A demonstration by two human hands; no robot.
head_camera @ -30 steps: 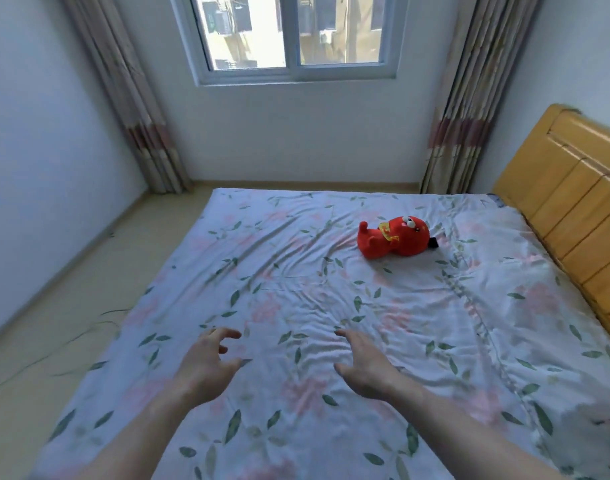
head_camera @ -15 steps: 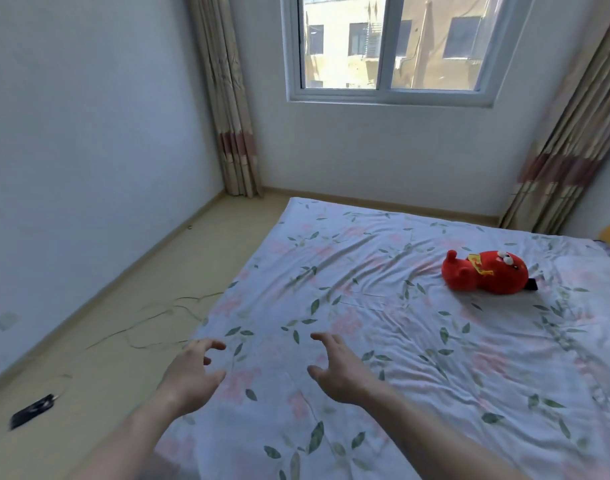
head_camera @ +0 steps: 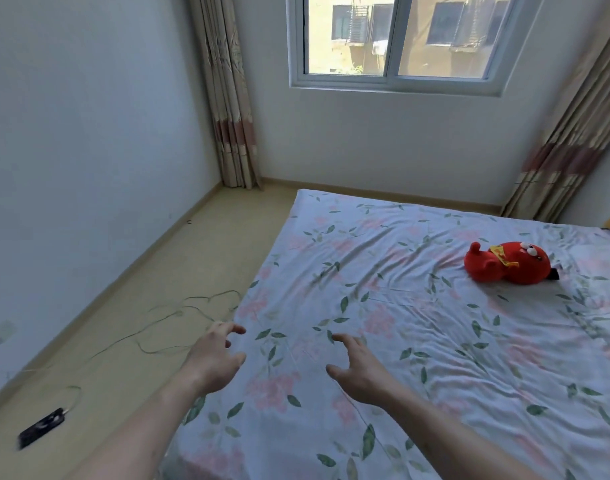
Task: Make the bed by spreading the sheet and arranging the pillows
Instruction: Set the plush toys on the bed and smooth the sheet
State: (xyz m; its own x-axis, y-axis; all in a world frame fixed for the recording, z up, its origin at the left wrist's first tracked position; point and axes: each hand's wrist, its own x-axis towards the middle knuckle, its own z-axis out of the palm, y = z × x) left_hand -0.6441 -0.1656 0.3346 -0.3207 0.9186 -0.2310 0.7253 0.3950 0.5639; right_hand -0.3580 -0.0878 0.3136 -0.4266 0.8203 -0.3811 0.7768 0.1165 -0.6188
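Sheet point(head_camera: 418, 341) covers the bed point(head_camera: 296, 202), spread but wrinkled mid-span, so smoothing looks unfinished. No pillows clearly in view; arranging them is still left, as far as I can tell. Red plush toy point(head_camera: 508, 262) lies far right on the sheet. Left hand point(head_camera: 215, 358) and right hand point(head_camera: 360, 367) hover above the near edge, fingers spread, loosely curled, holding nothing.
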